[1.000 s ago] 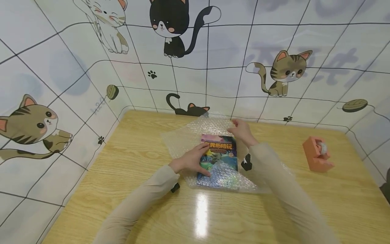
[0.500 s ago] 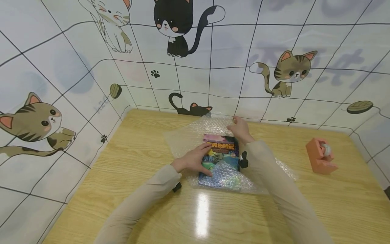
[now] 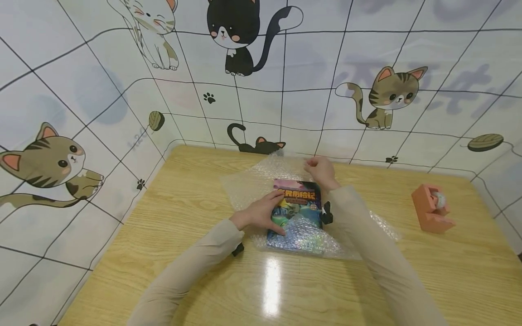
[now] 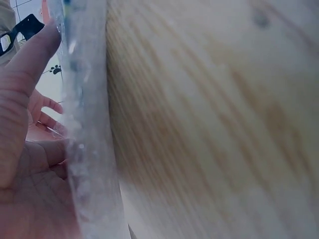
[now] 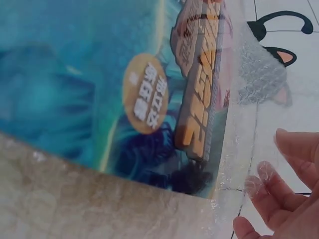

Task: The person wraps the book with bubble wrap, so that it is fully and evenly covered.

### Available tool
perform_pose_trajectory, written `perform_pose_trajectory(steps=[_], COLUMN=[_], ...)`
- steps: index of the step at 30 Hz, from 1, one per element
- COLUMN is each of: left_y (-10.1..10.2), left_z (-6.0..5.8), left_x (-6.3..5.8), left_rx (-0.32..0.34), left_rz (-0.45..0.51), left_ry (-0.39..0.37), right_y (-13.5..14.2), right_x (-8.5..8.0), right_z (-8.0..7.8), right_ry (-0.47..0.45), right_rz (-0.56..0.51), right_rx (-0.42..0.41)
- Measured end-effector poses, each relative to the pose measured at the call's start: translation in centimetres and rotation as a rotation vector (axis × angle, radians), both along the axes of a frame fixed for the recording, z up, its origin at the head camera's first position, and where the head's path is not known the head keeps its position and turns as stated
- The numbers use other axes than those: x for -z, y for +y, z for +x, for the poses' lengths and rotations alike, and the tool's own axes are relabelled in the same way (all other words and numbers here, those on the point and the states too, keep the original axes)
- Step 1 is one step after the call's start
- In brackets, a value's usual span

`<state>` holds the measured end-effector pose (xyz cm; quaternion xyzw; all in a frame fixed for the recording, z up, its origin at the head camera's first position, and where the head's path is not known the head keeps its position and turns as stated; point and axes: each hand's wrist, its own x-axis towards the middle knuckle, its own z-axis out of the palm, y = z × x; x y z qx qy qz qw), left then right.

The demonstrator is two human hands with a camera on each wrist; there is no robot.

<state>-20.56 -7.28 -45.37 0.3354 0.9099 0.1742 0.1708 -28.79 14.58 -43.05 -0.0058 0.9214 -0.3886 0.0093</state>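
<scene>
A colourful book [image 3: 295, 208] with orange lettering lies on a sheet of bubble wrap [image 3: 257, 179]; a folded flap covers its lower part. My left hand [image 3: 258, 213] rests on the book's left side, fingers and thumb spread. In the left wrist view, the left thumb [image 4: 30, 64] lies along the wrapped edge. My right hand [image 3: 322, 172] is at the upper right edge of the wrap, past the book's top corner. Its fingertips [image 5: 265, 172] overlap the clear wrap in the right wrist view and stand apart from one another.
An orange tape dispenser [image 3: 432, 210] with a roll in it stands on the right of the wooden table [image 3: 195, 190]. A white wall [image 3: 310, 113] with printed cats rises behind the table. More bubble wrap extends under the right sleeve [image 3: 359, 217].
My right hand's fingers have drawn closer together at the wrap's upper edge. My left hand keeps its place on the book. The whole head view has shifted slightly.
</scene>
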Motion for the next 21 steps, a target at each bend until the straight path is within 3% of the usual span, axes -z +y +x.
perform_pose_trajectory(steps=[9, 16, 21], left_y=[0.0, 0.0, 0.0], left_z=[0.0, 0.0, 0.0], left_x=[0.0, 0.1, 0.2], left_rx=[-0.004, -0.004, -0.012], left_rz=[0.003, -0.003, 0.008], left_ry=[0.002, 0.002, -0.008], right_y=[1.1, 1.4, 1.6], right_x=[-0.5, -1.0, -0.8], right_z=[1.7, 3.6, 4.8], right_ry=[0.163, 0.129, 0.154], right_rz=[0.022, 0.053, 0.092], right_rx=[-0.15, -0.212, -0.28])
